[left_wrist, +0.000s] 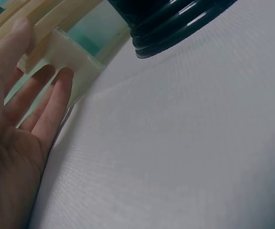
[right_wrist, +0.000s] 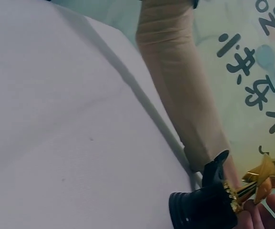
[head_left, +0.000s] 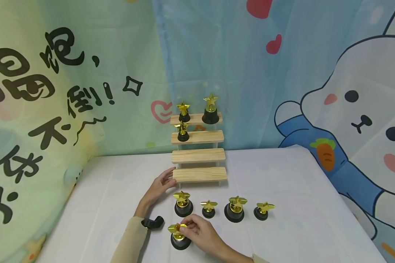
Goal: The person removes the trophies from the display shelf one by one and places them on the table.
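My right hand (head_left: pixel 202 233) pinches the gold star of a small trophy (head_left: pixel 180 243) with a black base, close over the front of the table. In the right wrist view that trophy (right_wrist: pixel 201 210) is at the bottom right, fingertips at its star. My left hand (head_left: pixel 159 187) touches the left end of the lowest plank on a stepped wooden display stand (head_left: pixel 199 175). The left wrist view shows the thumb (left_wrist: pixel 15 40) against the plank and straight fingers (left_wrist: pixel 56 105) by the clear support. Several star trophies stand in a row before the stand, one of them a larger trophy (head_left: pixel 235 210).
On the stand's top step are a smaller trophy (head_left: pixel 184 112) and a larger one (head_left: pixel 210 111); another trophy (head_left: pixel 183 132) sits on the step below, at left. A white cloth (head_left: pixel 283 190) covers the table. Behind hangs a printed curtain (head_left: pixel 197 54).
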The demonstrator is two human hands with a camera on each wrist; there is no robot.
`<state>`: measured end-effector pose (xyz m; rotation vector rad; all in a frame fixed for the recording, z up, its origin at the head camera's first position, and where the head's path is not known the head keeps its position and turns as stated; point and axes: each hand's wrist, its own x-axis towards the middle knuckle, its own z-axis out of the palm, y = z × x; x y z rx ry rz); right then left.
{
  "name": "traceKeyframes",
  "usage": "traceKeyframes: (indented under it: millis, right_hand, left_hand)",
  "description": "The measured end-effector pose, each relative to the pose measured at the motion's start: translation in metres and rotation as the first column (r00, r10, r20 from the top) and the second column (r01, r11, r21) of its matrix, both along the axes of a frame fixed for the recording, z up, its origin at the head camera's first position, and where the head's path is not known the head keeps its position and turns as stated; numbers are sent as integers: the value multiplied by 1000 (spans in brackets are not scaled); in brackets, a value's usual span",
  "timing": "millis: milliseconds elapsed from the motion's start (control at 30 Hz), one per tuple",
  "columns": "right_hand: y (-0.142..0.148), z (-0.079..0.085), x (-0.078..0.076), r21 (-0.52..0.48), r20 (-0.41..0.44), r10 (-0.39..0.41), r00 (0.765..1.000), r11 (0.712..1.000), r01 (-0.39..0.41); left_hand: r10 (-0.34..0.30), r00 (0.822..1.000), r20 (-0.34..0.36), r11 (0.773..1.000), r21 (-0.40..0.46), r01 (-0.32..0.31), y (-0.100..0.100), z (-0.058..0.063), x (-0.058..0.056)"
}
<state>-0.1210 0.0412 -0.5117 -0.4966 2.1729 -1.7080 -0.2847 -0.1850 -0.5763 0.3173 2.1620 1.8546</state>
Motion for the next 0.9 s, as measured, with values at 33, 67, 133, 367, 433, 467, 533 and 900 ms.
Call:
traceKeyframes:
  millis: [33, 67, 133, 367, 433, 467, 533, 900]
  right_hand:
    - [0, 1, 0, -3, 6, -2, 1000, 1000, 2]
    - [0, 2, -1, -3, 13, -6, 1000, 1000, 6]
    - [1, 3, -1, 1, 18, -17, 1000, 1000, 17]
    - [6, 6, 0, 13, 37, -49, 998, 999, 49]
    - [8, 7, -1, 10, 46, -64, 997, 998, 63]
    - [10, 9, -1, 8, 47, -72, 996, 997, 72]
    - [13, 13, -2, 3, 31, -88, 996, 996, 88]
    - [26, 47, -20, -27, -125, -53, 991, 998, 50]
  left_hand:
    - [1, 1000, 2, 1000, 2, -1, 0, 0, 0]
    - [1, 1000, 4, 1000, 7, -1, 0, 0, 0]
    - [-1, 1000, 0, 1000, 10, 1, 0, 0, 0]
    - [2, 1000, -17, 1000, 14, -2, 1, 0, 1]
    - [3, 1000, -15, 1000, 17, -3, 1, 0, 1]
    - [4, 1000, -13, 1000, 17, -4, 1, 0, 2]
    - [-2, 1000, -11, 1000, 12, 2, 1, 1, 2]
    - [16, 1000, 0, 1000, -15, -16, 1, 1, 1]
